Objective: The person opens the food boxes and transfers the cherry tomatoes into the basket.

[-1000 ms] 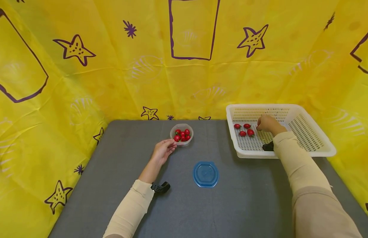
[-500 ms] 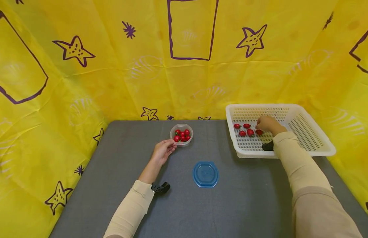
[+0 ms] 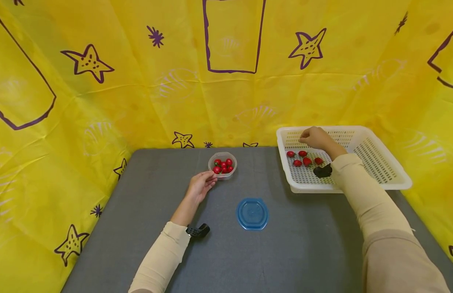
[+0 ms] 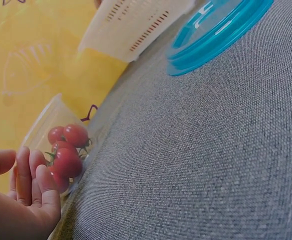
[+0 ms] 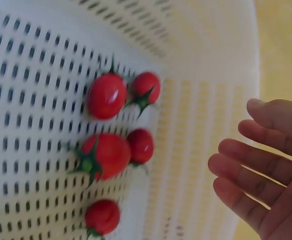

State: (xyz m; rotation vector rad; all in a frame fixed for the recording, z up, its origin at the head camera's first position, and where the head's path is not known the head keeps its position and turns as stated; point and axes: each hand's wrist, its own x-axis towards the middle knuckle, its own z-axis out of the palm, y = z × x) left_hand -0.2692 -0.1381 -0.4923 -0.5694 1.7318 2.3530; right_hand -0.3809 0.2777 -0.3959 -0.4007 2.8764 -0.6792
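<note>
At the back of the table, a clear plastic container [image 3: 224,176] holds several cherry tomatoes [image 4: 68,162]. My left hand [image 3: 202,186] is at its near left rim, pinching it lightly between thumb and fingertips. To the right, more cherry tomatoes [image 5: 106,155] with green stems lie on the floor of a white perforated basket [image 3: 296,188]. Above them, near the basket's back wall, is my right hand [image 3: 316,137]. Its fingers [image 5: 256,162] are loosely extended and apart, with nothing held, in the right wrist view.
A blue lid [image 3: 252,214] lies flat on the grey table [image 3: 226,260], in front of and between the container and basket. A yellow patterned cloth [image 3: 233,97] hangs behind and at both sides. Each wrist wears a black strap [image 3: 198,230].
My right hand has let go of a cherry tomato, which now lies in the basket beside the others. The hand has risen and moved left and back. My left hand stays at the container.
</note>
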